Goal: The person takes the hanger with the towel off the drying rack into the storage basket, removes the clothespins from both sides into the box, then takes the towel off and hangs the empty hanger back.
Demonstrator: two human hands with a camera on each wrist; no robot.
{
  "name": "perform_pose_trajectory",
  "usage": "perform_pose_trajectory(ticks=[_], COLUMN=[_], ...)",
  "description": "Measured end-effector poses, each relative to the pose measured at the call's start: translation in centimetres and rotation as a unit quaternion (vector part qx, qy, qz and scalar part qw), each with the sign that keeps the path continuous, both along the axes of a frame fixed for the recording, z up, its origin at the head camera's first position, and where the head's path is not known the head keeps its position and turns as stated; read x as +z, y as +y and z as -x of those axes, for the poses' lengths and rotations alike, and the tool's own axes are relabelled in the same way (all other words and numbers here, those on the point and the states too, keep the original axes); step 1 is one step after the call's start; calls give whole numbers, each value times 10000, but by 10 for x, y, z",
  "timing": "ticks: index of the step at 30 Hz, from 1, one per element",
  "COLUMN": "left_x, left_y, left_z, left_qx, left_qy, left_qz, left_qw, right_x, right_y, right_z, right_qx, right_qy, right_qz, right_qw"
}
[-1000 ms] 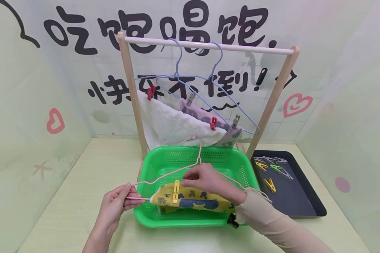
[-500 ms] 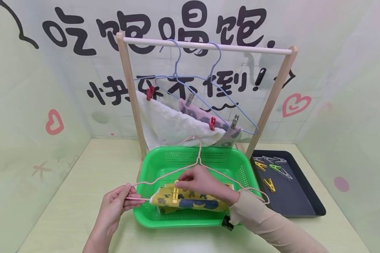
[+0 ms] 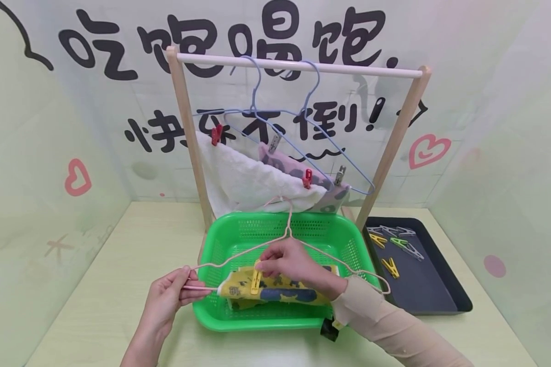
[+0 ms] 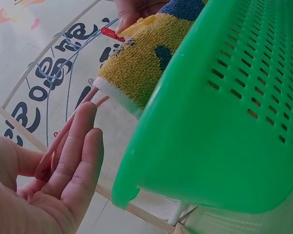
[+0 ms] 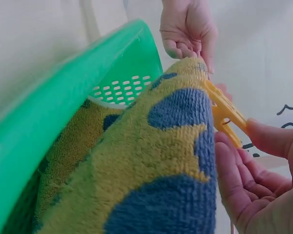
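My left hand (image 3: 167, 295) grips the left end of a pink clothes hanger (image 3: 289, 224). Over the hanger's lower bar drapes a yellow towel (image 3: 289, 295) with blue patterns, its lower part down in the green basket (image 3: 239, 324). Near the towel's left end a yellow clothespin (image 3: 255, 281) sits at its top edge. My right hand (image 3: 286, 259) pinches that clothespin's handles; the right wrist view has the thumb on one arm of the clothespin (image 5: 228, 111) and the fingers on the other. From the left wrist, the hanger passes between thumb and fingers of the left hand (image 4: 63, 180).
Behind the basket stands a wooden rack with a white rail (image 3: 349, 69). Two blue hangers (image 3: 312, 92) on it carry a white towel (image 3: 243, 178) and a pink-grey cloth (image 3: 335, 200). Right of the basket, a dark tray (image 3: 433, 285) contains several clothespins (image 3: 390, 267).
The right hand, earlier beside the yellow clothespin, has moved left onto it and now pinches its handles. The left hand and the hanger stay in place.
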State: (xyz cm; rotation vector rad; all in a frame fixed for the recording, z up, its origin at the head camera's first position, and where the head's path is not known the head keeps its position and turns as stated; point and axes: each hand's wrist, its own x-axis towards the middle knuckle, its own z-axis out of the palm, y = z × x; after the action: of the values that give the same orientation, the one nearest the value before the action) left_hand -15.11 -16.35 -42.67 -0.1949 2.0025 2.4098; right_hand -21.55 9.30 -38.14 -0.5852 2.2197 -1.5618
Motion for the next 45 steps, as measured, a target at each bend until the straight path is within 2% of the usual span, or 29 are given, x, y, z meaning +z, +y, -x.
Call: perform_pose_trajectory(ticks=[7, 13, 19, 23, 26, 30, 33, 36, 42, 45], left_x=[0, 1, 1, 1, 0, 0, 0, 0, 1, 2], left_y=[-1, -4, -7, -9, -11, -12, -14, -14, -14, -14], left_z=[2, 3, 2, 1, 1, 1, 1, 1, 1, 1], left_qx=[66, 103, 75, 54, 51, 67, 79, 62, -26, -84], left_qy=[-48, -126, -110, -59, -54, -98, -122, -111, 63, 97], left_qz=[34, -5, -107, -168, -191, -201, -204, -246, -432, -431], left_qw=[10000, 9999, 9999, 9998, 9998, 9997, 9997, 9996, 9990, 9990], right_x=[13, 26, 25, 16, 6, -11, -24, -35, -61, -69], right_y=[16, 65, 122, 161, 188, 216, 230, 240, 250, 251], right_z=[1, 4, 5, 4, 4, 5, 6, 6, 7, 5], right_qx=[-387, -1044, -1907, -2498, -2871, -3090, -3084, -3017, -2831, -2781], right_qy=[385, 433, 522, 745, 962, 1048, 827, 688, 806, 752], right_qz=[517, 170, -130, -739, -1548, -2543, -2878, -3063, -3590, -3785], right_qw=[9972, 9935, 9802, 9626, 9404, 9104, 9029, 9002, 8857, 8797])
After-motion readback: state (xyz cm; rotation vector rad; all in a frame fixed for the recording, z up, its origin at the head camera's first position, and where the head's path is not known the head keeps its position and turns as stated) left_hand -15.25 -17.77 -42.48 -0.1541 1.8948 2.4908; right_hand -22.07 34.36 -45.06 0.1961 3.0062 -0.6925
